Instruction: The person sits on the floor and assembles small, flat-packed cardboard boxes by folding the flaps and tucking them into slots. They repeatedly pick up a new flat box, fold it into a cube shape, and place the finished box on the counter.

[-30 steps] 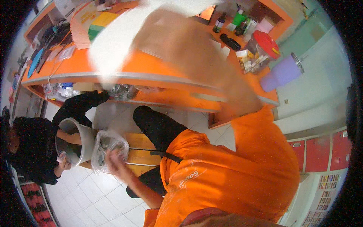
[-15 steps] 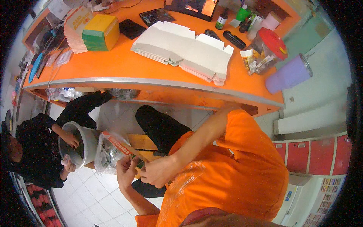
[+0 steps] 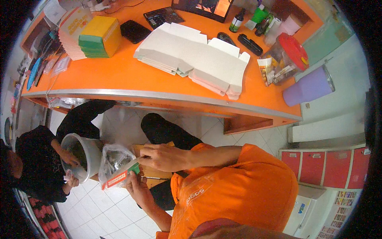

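A small cardboard box (image 3: 116, 180), orange-red, green and pale, is tilted between my hands beside a clear plastic bag (image 3: 113, 155). My left hand (image 3: 138, 189) grips its green lower part from below. My right hand (image 3: 161, 157) is closed at the upper end, fingers pinching its pale edge. The bag holds several small silvery packets, partly hidden by the box. Below my hands is a wooden stool or bench surface (image 3: 153, 172).
To the left, a co-worker in black (image 3: 36, 163) reaches into a grey-white bucket (image 3: 95, 155). The orange counter (image 3: 107, 75) ahead carries flattened white cartons (image 3: 195, 51), yellow-green boxes (image 3: 104, 36), a red-lidded jar (image 3: 284, 55) and a purple tumbler (image 3: 308, 89). Red lockers (image 3: 312, 167) stand to the right.
The box has swung round, its orange-red end now pointing down to the left over the bag. My right hand has moved up and my left hand lower, both still gripping it.
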### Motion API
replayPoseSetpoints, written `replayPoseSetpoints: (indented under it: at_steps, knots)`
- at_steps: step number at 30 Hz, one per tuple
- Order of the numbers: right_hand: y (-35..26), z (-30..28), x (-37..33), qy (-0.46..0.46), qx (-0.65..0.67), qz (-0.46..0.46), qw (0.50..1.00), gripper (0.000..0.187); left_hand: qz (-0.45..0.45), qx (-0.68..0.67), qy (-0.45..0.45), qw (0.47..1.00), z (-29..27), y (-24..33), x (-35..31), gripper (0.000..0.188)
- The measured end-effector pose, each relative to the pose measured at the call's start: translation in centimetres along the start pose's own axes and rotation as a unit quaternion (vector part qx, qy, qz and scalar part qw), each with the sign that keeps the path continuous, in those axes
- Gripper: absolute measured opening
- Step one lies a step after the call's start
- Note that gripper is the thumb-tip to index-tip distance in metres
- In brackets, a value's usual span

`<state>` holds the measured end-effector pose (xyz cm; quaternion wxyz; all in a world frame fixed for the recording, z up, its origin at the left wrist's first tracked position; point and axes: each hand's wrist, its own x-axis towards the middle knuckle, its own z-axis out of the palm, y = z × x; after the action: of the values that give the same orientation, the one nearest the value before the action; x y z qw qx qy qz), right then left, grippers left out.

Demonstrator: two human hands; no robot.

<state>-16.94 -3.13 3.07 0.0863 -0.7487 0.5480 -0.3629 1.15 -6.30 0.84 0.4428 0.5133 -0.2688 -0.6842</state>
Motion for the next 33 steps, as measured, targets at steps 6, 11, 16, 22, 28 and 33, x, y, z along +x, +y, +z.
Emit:
replayPoseSetpoints:
  at_steps: [6,11,16,22,28,33]
  knots:
    - [0.9,1.2,-1.9,0.035,-0.073,-0.004,0.997,0.027,-0.079,-0.048,-0.103,0.99,-1.9,-3.4,2.1,0.014]
    - [1.2,3.9,-4.2,-0.016,-0.073,0.108,0.991,0.022,0.014,0.044,-0.06,0.997,-2.1,-5.7,2.4,0.012]
    - [3.1,3.0,-4.2,-0.07,0.136,0.236,0.96,0.011,0.013,0.119,-0.058,0.991,-2.2,-6.9,1.5,0.013]
    - [3.0,2.7,-4.4,0.019,0.316,0.228,0.921,0.01,0.226,0.321,-0.004,0.92,-1.8,-9.8,-0.9,0.022]
    - [1.9,2.6,-4.0,0.024,0.192,0.126,0.973,0.014,0.318,0.574,0.016,0.754,-2.8,-10.0,-1.4,0.022]
    - [1.9,2.8,-3.8,0.05,0.193,0.101,0.975,0.01,0.306,0.726,0.006,0.615,-4.1,-9.5,-0.5,0.022]
